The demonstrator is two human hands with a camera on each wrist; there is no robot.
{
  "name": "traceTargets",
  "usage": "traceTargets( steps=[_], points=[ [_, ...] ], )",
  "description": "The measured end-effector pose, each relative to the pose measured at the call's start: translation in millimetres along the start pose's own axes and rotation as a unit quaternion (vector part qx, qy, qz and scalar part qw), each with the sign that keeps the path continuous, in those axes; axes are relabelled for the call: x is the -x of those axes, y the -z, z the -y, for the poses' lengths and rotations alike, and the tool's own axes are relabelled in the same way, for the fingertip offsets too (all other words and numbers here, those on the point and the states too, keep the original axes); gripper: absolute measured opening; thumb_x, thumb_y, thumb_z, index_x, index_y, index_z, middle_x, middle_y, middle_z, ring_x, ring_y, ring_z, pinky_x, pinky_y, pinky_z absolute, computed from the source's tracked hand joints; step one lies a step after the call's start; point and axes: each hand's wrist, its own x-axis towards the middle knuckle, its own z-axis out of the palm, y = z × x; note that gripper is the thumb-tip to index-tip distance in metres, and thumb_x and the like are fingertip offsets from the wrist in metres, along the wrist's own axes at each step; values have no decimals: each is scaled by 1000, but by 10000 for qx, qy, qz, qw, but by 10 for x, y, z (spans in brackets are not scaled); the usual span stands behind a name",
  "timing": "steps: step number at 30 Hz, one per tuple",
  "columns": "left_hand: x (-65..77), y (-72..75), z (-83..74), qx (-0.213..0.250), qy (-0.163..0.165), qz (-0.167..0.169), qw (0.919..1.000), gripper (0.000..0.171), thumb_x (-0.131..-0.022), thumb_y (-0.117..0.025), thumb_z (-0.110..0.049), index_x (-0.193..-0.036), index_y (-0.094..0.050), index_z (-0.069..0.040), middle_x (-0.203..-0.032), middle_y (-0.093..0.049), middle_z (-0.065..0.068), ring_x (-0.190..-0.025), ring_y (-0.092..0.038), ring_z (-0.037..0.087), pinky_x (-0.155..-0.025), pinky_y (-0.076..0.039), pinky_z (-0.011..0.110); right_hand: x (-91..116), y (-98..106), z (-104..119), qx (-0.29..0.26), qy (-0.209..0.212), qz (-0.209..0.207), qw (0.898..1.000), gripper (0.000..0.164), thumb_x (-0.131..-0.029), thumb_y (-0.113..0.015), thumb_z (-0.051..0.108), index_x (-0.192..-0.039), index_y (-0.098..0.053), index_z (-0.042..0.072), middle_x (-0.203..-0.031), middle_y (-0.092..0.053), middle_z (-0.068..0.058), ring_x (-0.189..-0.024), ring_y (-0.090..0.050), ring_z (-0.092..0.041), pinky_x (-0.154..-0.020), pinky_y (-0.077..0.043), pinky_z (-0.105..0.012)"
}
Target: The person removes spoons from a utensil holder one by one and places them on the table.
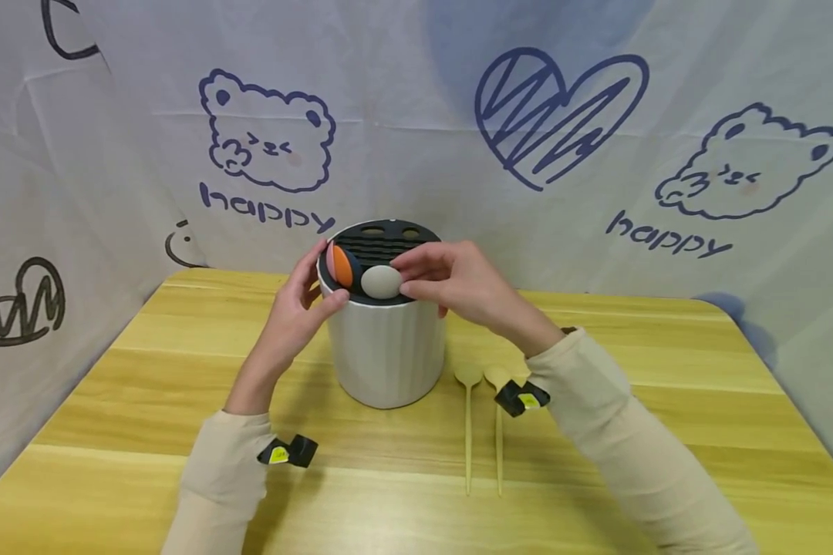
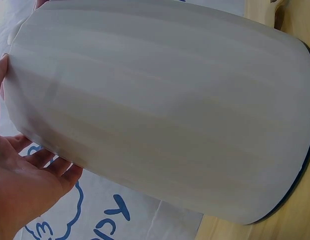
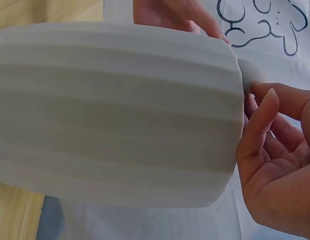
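Observation:
A white ribbed utensil holder (image 1: pixel 386 351) with a black slotted lid (image 1: pixel 369 249) stands upright on the table. My left hand (image 1: pixel 290 317) holds it by the left side of its rim, thumb at the front and fingers behind. With thumb and fingers, my right hand (image 1: pixel 467 284) pinches the oval head of a grey spoon (image 1: pixel 382 282) at the lid's front; any handle is hidden. To its left, orange (image 1: pixel 342 266) and pink (image 1: pixel 330 262) utensil heads stand close together, beside a dark one. The right wrist view shows the grey head (image 3: pixel 250 75) at the holder's rim.
Two pale yellow spoons (image 1: pixel 468 376) lie side by side on the wooden table (image 1: pixel 375 501), to the right of the holder and under the right forearm. A white cloth (image 1: pixel 403 154) with bear and heart drawings hangs behind the table.

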Motion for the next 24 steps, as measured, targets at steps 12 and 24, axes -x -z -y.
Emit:
traceTargets(
  steps=[12, 24],
  points=[
    [-2, -16, 17, -3, -77, 26, 10000, 78, -90, -63, -31, -154, -24, -14, -155, -29, 7, -140, -30, 22, -114, -23, 45, -3, -34, 3, 80, -35, 126, 9999, 31, -83, -74, 4, -113, -68, 1, -98, -70, -10, -82, -65, -20, -53, -51, -38],
    [0, 2, 18, 3, -29, 23, 10000, 77, -90, -63, -33, -154, -25, -15, -155, -29, 7, -139, -30, 22, -114, -23, 45, -13, -70, 2, 94, 162, -64, 9998, 24, -85, -72, 5, -109, -70, 0, -95, -70, -9, -77, -65, -19, -49, -49, -39]
  ],
)
